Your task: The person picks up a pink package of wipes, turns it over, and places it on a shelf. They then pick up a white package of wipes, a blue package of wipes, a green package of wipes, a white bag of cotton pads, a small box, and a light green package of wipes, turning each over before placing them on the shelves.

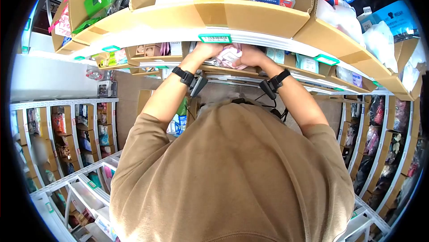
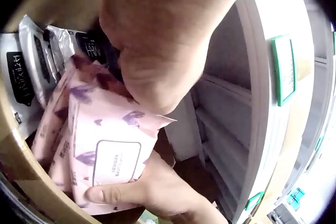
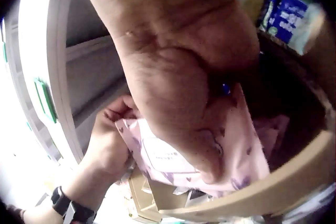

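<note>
In the head view, both hands reach under the upper shelf edge to a pink pack (image 1: pixel 230 55) with purple hearts. My right hand (image 1: pixel 252 56) grips it; in the left wrist view, its thumb lies across the front of the pink pack (image 2: pixel 113 145). My left hand (image 1: pixel 209 49) holds the pack's opposite edge, and the right wrist view shows its curled fingers (image 3: pixel 122 109) at the corner. More pink packs (image 2: pixel 59 153) stand right behind this one in a cardboard box (image 2: pixel 63 3). Parts of the left fingers are hidden behind the pack.
Silver-and-black packs (image 2: pixel 34 61) stand in the same box. A blue-and-white pack (image 3: pixel 287 16) is farther in. Above the hands runs the shelf's white edge with a green-framed label (image 1: pixel 214 38). A white shelf upright (image 2: pixel 262 77) stands beside the box.
</note>
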Motion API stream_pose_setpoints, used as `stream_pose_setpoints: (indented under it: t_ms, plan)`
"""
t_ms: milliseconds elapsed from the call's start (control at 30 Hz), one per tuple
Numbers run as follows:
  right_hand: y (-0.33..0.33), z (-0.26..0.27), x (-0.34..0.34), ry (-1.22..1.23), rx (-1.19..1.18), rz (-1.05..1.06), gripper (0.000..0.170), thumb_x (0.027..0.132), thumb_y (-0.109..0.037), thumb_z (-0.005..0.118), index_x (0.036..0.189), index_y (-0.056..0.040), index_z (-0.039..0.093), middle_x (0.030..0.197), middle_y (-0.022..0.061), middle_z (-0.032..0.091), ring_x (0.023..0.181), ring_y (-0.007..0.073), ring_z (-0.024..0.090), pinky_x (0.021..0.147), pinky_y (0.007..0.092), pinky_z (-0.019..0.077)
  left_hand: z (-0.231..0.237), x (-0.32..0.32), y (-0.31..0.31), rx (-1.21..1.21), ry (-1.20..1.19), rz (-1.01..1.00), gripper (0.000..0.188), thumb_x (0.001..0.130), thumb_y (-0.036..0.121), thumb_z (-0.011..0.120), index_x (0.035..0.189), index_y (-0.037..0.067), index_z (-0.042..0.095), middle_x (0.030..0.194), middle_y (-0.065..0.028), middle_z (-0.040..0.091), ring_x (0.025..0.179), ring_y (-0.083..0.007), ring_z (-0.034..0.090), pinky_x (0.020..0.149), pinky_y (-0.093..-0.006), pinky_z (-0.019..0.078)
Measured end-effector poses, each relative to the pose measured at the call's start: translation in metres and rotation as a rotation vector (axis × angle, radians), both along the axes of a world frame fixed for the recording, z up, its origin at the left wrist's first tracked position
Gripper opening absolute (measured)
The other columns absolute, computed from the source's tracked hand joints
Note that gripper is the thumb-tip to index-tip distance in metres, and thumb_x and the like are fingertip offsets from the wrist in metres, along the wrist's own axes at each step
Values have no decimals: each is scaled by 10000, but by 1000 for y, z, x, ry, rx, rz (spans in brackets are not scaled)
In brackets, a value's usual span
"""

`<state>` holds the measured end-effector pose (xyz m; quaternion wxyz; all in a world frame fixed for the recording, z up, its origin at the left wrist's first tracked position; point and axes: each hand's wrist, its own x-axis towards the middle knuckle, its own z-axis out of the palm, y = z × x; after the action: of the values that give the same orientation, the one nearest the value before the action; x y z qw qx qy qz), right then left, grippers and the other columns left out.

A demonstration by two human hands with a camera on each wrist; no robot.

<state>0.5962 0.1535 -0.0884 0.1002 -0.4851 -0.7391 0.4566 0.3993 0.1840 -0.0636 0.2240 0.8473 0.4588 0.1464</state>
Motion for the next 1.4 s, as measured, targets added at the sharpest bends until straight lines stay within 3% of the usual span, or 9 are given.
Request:
stream_pose_setpoints:
  t_ms: [200,367,467,500,667,967,1133,1167,1400]
  plan:
    - [-6,-53,-9,-57,51,-109,800,646,-172,804,1347,-19,449,1326,248,516,1204,355,528,1005,382,437,-26,3,-22,-127,-278,46,396,849,329,690,1089,15,654,1026,-211,680,958,-339,651,843,-396,497]
    - [-8,-24,-4,-117,-7,22,757,668,-112,737,1355,-3,440,1337,235,503,1182,331,540,942,349,480,-36,-31,-26,16,-440,454,317,914,255,554,1064,-6,652,1030,-241,669,997,-401,630,862,-428,489]
    - [-6,-38,-8,72,-323,-167,643,655,-22,657,1283,-10,519,1143,142,592,1004,234,582,795,294,495,-48,-32,-37,-215,-543,485,489,988,374,455,1254,-30,526,1142,-249,633,1105,-344,596,945,-388,435]
    - [-1,-53,-8,179,-424,-204,591,636,16,625,1222,-15,554,1046,94,584,923,183,557,731,276,469,-39,-30,-42,-600,-592,455,612,1011,464,391,1351,-45,411,1268,-228,567,1205,-284,524,1015,-353,379]
    - [-15,-58,-10,584,-472,-420,464,592,94,546,1036,-17,622,875,13,562,772,108,510,605,260,410,-52,0,-48,-539,-863,359,539,1029,350,440,1405,-23,343,1374,-172,480,1269,-231,448,1074,-328,326]
    - [-33,-23,-17,376,2,-599,807,686,18,687,1358,-1,240,960,108,567,740,125,550,554,265,437,-82,2,-34,-918,-1456,257,500,1000,393,444,1377,70,386,1331,-129,523,1224,-270,505,1032,-425,406]
    - [-38,-5,-3,593,-252,-510,892,688,40,725,1415,-2,209,1132,173,536,881,214,598,692,321,514,-57,10,-47,-908,-1498,195,537,971,423,471,1375,73,417,1360,-105,507,1229,-257,495,1056,-418,369]
    - [-44,-5,-4,750,-221,-524,856,770,-49,703,1448,-17,183,1246,201,500,1045,250,578,853,346,502,-64,6,-45,-892,-1511,289,556,970,448,468,1372,67,420,1371,-96,499,1232,-246,492,1056,-409,362]
    - [-35,-25,-23,1004,-499,-766,565,1001,-458,409,1408,-67,370,1315,109,524,1182,226,531,1005,364,412,-65,25,-44,-1004,-1553,278,468,1007,328,442,1407,110,334,1320,-102,512,1206,-242,537,987,-402,461]
